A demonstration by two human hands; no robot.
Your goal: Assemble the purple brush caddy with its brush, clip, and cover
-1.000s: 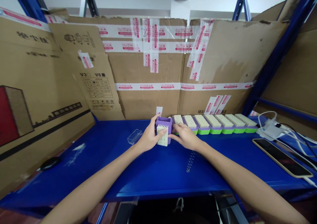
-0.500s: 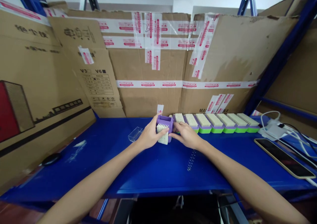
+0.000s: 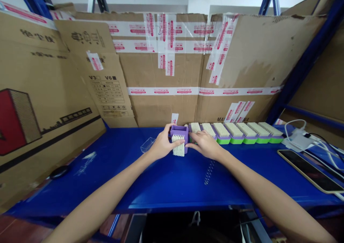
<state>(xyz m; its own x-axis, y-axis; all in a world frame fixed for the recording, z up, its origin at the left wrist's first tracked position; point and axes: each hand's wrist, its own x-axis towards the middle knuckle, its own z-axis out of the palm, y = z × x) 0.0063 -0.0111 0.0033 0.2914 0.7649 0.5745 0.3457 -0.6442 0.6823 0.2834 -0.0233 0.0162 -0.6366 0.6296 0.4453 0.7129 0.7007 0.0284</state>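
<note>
— What is seen closest, just below the hands?

— A small metal spring [image 3: 209, 172] is laid on the blue bench [image 3: 150, 185], a little below the right hand [image 3: 205, 145]. It is not touched by any hand.

— What is held by the hands?

— A purple brush [image 3: 179, 140] is held between them, stood up on its end on the bench. Its white bristles are turned toward the person. The left hand [image 3: 162, 145] is wrapped around its left side, with the thumb laid across the bristles. The right hand is pressed flat against its right side, with the fingers kept close together.

— What is found beside the hands?

— A small clear plastic piece [image 3: 147, 144] is laid just to the left of the left hand. Far off to the left, a black round thing [image 3: 59, 171] is seen on the bench. To the right of the right hand, a row of brushes [image 3: 236, 132] is lined up, bristles up, with purple and green bottoms. The near end of the row is touched by the right hand. Much farther right, a phone [image 3: 309, 170] and white cables [image 3: 303, 137] are laid.

— And behind the hands?

— Big cardboard boxes [image 3: 172, 67] with pink and white tape are stood up past the bench.
</note>
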